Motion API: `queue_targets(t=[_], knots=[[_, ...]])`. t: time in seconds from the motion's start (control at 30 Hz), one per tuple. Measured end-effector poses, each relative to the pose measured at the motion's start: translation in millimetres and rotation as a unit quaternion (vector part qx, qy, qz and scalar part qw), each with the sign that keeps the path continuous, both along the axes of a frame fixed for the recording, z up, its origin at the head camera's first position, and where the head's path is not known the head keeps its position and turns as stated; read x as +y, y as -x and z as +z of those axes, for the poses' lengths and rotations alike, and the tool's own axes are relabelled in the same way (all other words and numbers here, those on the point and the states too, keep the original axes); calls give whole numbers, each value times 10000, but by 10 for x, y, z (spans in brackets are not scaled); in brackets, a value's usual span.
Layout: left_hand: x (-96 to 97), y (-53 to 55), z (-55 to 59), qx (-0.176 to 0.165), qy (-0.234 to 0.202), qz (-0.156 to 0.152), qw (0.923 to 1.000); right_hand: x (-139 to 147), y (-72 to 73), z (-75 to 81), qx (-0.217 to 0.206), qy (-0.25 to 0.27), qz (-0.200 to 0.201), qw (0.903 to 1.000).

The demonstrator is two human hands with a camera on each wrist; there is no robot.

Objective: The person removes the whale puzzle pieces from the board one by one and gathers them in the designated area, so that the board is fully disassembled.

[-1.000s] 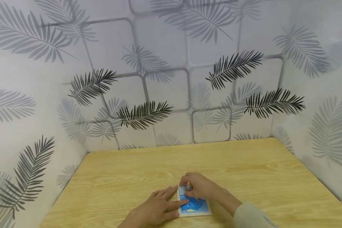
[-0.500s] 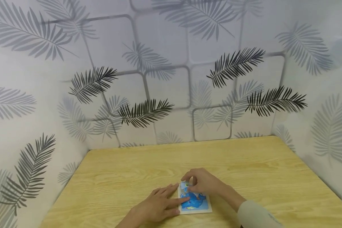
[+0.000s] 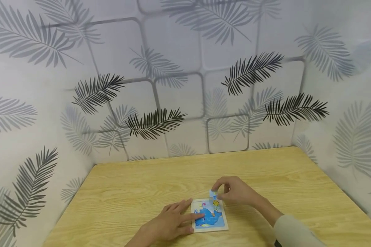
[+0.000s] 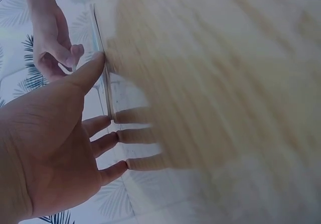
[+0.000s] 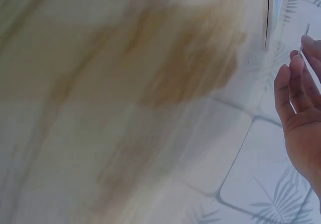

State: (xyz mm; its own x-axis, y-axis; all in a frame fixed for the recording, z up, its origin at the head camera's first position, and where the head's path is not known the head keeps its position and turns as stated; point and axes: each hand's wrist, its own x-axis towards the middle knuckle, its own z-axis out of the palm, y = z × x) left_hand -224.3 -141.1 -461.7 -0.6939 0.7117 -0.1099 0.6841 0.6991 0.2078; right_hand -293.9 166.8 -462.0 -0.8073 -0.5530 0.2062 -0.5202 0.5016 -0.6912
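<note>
On the desk (image 3: 126,185): left hand (image 3: 170,221) spread, one fingertip on the puzzle board (image 3: 212,230).
Right hand (image 3: 238,192) pinches a pale-blue piece (image 3: 212,193) by the board's far edge; best held level, I judge, with the board pressed steady.

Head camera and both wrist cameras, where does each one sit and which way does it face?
Head: on the head, facing forward and down at the puzzle board, table and patterned wall; left hand, right hand and right sleeve show.
Left wrist: on that wrist, looking past the left hand toward the puzzle board's edge; the right hand shows too.
Right wrist: on that wrist, looking toward the right hand pinching a puzzle piece.
Shared: head and left wrist show both hands.
</note>
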Motion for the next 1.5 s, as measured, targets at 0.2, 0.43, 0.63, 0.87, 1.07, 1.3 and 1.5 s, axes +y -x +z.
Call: queue_targets(t=[0.2,0.43,0.63,0.87,1.07,1.3,1.5], knots=[[5,24,6,-24,-175,22,9998,210,-10,15,-70,-12,-123,9999],[5,87,-24,-21,-163,348,9993,481,-34,44,32,-42,-239,9997],[2,93,4,-1,-53,418,9991,659,-77,30,-87,-8,-262,9996],[-12,101,22,-202,-117,500,9985,746,-100,38,-435,10,-41,9990],[-20,129,3,-516,-177,654,9964,769,-99,-19,-345,-123,-5,9993],[12,136,-59,-275,-266,597,9975,820,-112,-39,-131,-201,107,9997],[44,93,-25,-255,-93,686,9973,847,-114,-99,135,-240,280,9992]])
